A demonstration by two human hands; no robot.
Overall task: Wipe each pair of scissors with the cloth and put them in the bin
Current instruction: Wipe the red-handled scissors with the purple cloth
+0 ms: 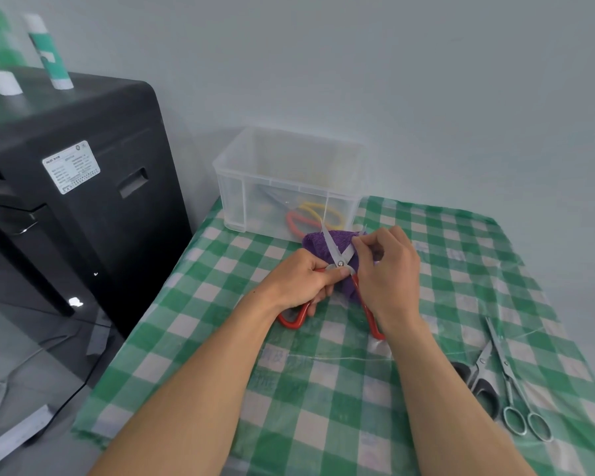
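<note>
left hand (299,281) grips red scissors (339,263) over cloth (315,242)

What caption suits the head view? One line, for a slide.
Left hand grips red-handled scissors, right hand pinches a blade by the purple cloth, before the bin.

Scissors in the grip: one red-handled pair (339,264), held by two hands, the left hand (299,280) and the right hand (389,269). Cloth behind the grip: one purple cloth (315,240). Scissors right of the grip, nearer the wearer: two, one black-handled pair (482,361) and one all-metal pair (505,365). Beyond the grip: one bin (234,201), holding one yellow-handled pair (318,206) and one second red pair (293,222); any others there cannot be counted.
</note>
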